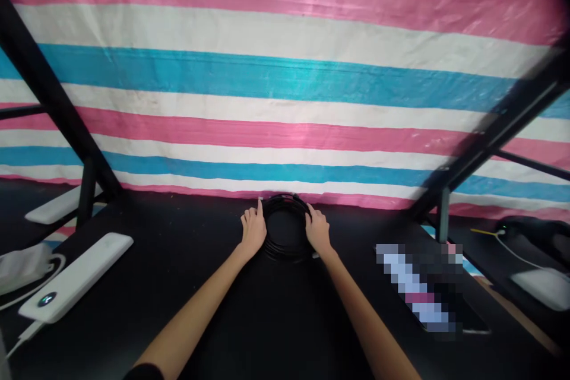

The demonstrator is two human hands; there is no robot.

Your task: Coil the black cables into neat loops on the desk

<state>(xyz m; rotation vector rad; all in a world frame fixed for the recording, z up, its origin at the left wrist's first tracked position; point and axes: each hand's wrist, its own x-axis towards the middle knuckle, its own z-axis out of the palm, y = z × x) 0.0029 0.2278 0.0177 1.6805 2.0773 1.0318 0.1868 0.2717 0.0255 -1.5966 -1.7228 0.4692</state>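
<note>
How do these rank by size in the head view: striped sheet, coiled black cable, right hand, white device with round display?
1. Striped sheet
2. White device with round display
3. Coiled black cable
4. Right hand

Blk table [169,231]; behind it, sheet [285,83] w/ horiz. pink, white & blue stripes, some glare; blk bars [51,95] slant up at table's L & R ends.

cable coil [285,253]: partly covered | flat device [435,295]: pixelated | charger [25,268]: cut off
</note>
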